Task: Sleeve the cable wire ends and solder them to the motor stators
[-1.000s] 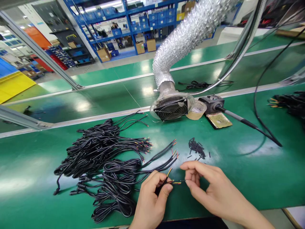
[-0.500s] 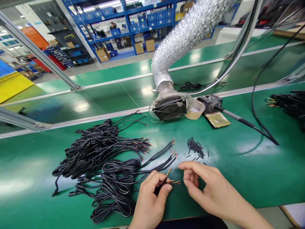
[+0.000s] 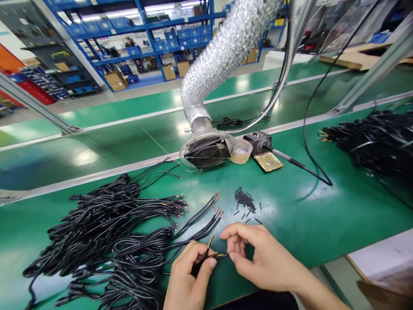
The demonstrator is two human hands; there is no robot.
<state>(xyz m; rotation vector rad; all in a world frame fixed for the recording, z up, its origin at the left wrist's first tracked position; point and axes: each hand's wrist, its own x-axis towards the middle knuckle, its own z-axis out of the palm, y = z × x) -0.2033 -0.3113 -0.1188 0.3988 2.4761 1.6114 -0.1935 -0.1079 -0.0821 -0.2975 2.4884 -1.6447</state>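
My left hand [image 3: 190,273] pinches the ends of black cables [image 3: 204,261] between thumb and fingers; thin yellow and red wires [image 3: 219,255] stick out past the fingertips. My right hand [image 3: 258,254] is just right of these wire tips, its thumb almost touching them. Its index finger is stretched out, while the other fingers curl in towards the thumb; whatever they may hold is too small to make out. Beyond this hand lies a loose pile of short black tube pieces [image 3: 244,199]. Coiled black cables [image 3: 138,254] lie beside my left hand.
A larger cable heap [image 3: 93,228] spreads at the left, another bundle [image 3: 380,142] at the right. Ahead stand a fume extractor fan [image 3: 208,154] with a silver duct [image 3: 209,64], a tape roll [image 3: 241,150] and a soldering iron [image 3: 284,156] in its holder, its cord looping rightward.
The view has turned to the right, so everything sits further left and more of the right-hand cable bundle shows. My right hand is slightly closer to the wire tips; my left grip is unchanged.
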